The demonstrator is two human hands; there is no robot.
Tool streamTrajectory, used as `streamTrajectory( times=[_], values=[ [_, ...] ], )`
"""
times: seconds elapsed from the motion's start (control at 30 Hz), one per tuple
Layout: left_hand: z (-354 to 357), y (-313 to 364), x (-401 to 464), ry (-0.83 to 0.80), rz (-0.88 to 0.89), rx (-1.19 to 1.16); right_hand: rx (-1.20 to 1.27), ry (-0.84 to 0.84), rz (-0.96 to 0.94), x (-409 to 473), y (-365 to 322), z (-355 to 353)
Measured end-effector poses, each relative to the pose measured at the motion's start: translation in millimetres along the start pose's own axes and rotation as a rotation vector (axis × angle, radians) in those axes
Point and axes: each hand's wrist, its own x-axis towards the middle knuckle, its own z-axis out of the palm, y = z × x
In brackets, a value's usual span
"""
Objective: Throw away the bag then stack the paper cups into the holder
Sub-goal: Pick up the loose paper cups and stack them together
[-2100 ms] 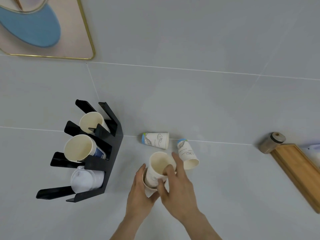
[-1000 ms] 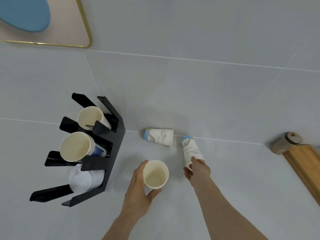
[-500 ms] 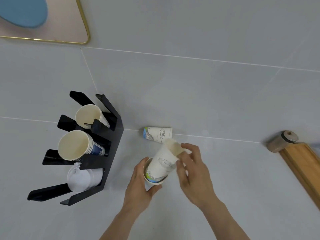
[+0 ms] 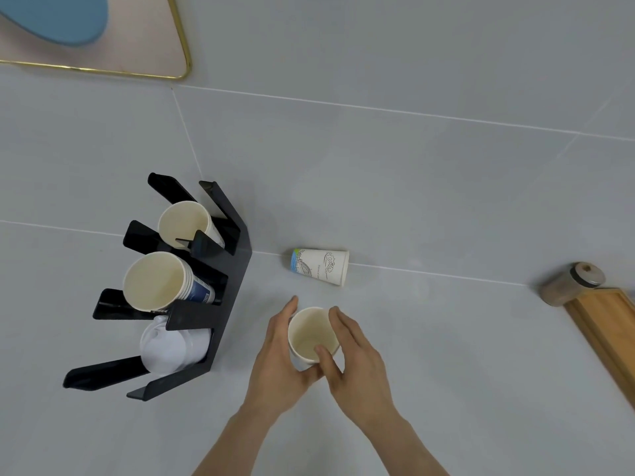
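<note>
A stack of white paper cups (image 4: 311,333) stands upright on the grey surface between my hands. My left hand (image 4: 278,359) wraps its left side and my right hand (image 4: 357,359) presses its right side, thumb on the rim. One more paper cup (image 4: 321,266) lies on its side just beyond, its mouth to the right. At the left stands the black cup holder (image 4: 220,304), with a cup in its far slot, a stack of cups (image 4: 154,281) in the middle slot and white lids (image 4: 168,347) in the near slot. No bag is in view.
A wooden tray (image 4: 608,331) lies at the right edge with a small lidded jar (image 4: 570,283) beside its far corner. A gold-rimmed pink tray holding something blue (image 4: 103,39) sits at the far left.
My right hand picked up the cup lying at the right and pushed it down into the cup held by my left hand. Both hands now hold the stack.
</note>
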Motion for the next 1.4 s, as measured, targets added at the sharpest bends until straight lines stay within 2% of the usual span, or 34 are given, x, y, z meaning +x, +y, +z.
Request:
streamTrajectory(
  times=[0.07, 0.13, 0.27, 0.4, 0.5, 0.67, 0.8, 0.93, 1.07, 1.13, 1.23, 1.33, 1.4],
  values=[
    [1.6, 1.3, 1.9, -0.008, 0.017, 0.059, 0.005, -0.005, -0.001, 1.0, 2.9, -0.2],
    [4.1, 2.2, 2.3, -0.003, 0.016, 0.079, 0.111, -0.006, 0.075, 6.0, 5.5, -3.4],
    [7.1, -0.7, 6.2, 0.018, 0.027, 0.09, 0.436, 0.123, 0.49, 39.6, 22.8, -11.0],
    [8.4, -2.3, 13.6, 0.034, 0.033, 0.098, 0.57, 0.057, 0.736, 86.4, 47.5, -9.9],
    [8.5, -2.8, 14.7, 0.042, 0.037, 0.101, 0.64, -0.012, 0.848, 118.9, 54.9, -5.6],
    [8.9, -6.2, 12.6, 0.043, 0.055, 0.101, 0.624, -0.145, 0.949, 155.9, 59.0, 19.7],
    [8.1, -5.8, 12.9, 0.031, 0.055, 0.112, 0.679, -0.091, 1.035, 165.3, 61.9, 37.2],
    [7.6, -3.7, 13.1, 0.019, 0.05, 0.116, 0.797, 0.093, 0.948, 155.2, 51.8, 23.6],
    [6.1, -0.1, 13.3, 0.024, 0.027, 0.113, 1.026, 0.204, 0.773, 137.4, 23.9, -20.5],
    [6.1, 1.8, 13.9, 0.02, 0.011, 0.107, 1.062, 0.247, 0.657, 122.3, 8.8, -46.8],
    [5.6, 5.0, 13.8, 0.012, -0.01, 0.086, 0.947, 0.248, 0.483, 94.8, -9.0, -72.0],
    [4.1, 8.3, 13.1, 0.009, -0.049, 0.041, 0.638, 0.249, 0.302, 67.6, -14.3, -73.6],
    [4.1, 9.3, 12.5, 0.007, -0.046, 0.023, 0.444, 0.284, 0.112, 53.7, -13.5, -68.2]
  ],
)
